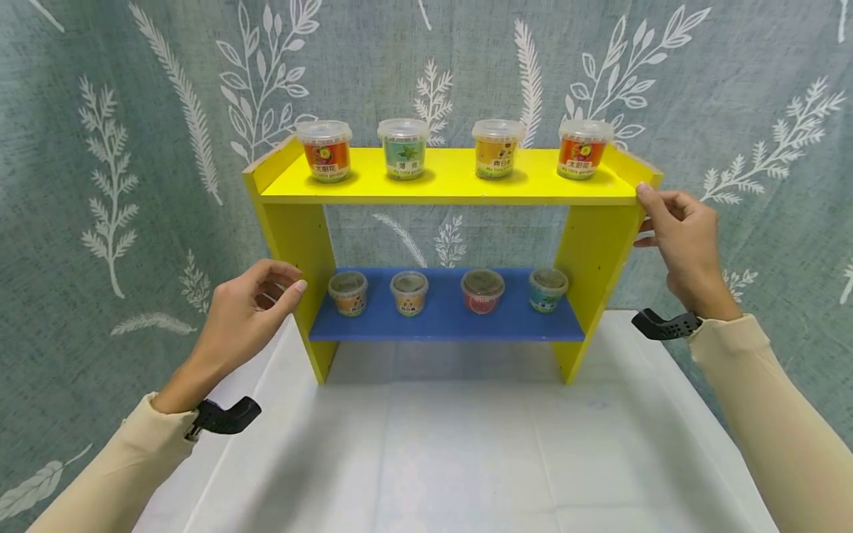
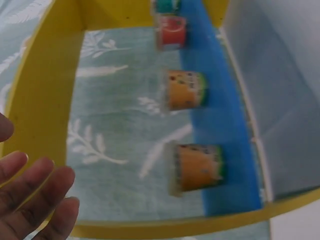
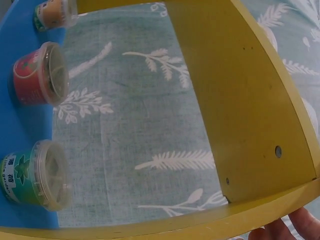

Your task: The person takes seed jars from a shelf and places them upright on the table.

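Note:
A small yellow shelf unit (image 1: 453, 200) with a blue lower board (image 1: 443, 329) stands between my two hands. My left hand (image 1: 249, 314) is beside its left side panel, fingers loosely bent and holding nothing; in the left wrist view the fingertips (image 2: 62, 182) are spread at the lower left. At the upper right corner, my right hand (image 1: 689, 233) touches the unit with the thumb at the front edge and the other fingers along the outer side. In the right wrist view only a few fingers (image 3: 302, 222) show below the panel; the rest of that hand is hidden.
On the yellow top board stand several lidded cups, including a green-labelled cup (image 1: 404, 152) and a yellow-labelled cup (image 1: 498, 152). Several more, such as a red cup (image 1: 483, 292), sit on the blue board. A leaf-patterned cloth (image 1: 160, 148) hangs behind; a white-covered table (image 1: 460, 451) lies beneath.

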Tool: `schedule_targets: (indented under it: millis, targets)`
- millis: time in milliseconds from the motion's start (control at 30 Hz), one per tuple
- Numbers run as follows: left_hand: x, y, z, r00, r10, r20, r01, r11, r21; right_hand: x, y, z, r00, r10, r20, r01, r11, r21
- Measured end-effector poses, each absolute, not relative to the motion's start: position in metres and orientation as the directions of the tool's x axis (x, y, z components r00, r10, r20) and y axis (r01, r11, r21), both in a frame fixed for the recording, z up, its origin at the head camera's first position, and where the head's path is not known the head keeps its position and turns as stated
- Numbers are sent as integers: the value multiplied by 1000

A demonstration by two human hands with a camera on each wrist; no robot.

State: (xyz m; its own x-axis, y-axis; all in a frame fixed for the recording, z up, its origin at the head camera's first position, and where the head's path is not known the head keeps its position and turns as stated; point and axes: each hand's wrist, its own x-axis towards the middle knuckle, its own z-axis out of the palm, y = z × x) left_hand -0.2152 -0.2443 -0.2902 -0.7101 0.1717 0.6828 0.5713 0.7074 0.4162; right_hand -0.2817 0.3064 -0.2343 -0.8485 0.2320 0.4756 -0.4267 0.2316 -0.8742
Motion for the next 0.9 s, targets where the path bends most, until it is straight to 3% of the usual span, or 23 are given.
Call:
schedule_targets:
  millis: [900]
  targets:
    - [-236,-213,-195,-595,111,796,622,691,369,-281,310,-231,-883,200,425,-387,201,-900]
